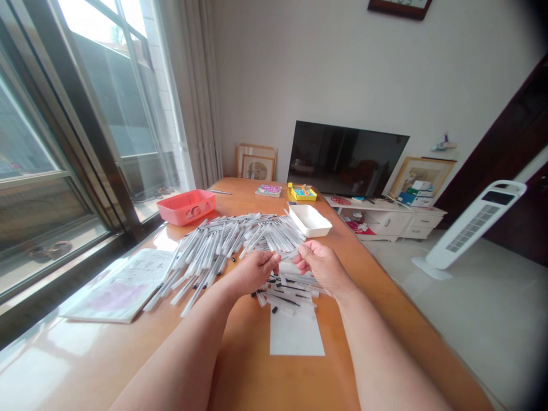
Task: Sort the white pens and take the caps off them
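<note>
A big heap of clear plastic pens [222, 242] lies spread over the orange wooden table [257, 377]. My left hand [253, 271] and my right hand [319, 264] meet above a smaller pile of pen parts with black tips [286, 294]. Both hands are closed in a pinch on the two ends of one clear pen [286, 255] held between them. Under the small pile lies a white sheet of paper [296, 335].
A white tray [309, 220] sits just beyond my right hand, and a pink basket [187, 206] stands at the far left by the window. An open booklet [124, 285] lies at the left edge. A yellow box [302, 192], TV [345, 158] and tower fan [468, 225] are farther off.
</note>
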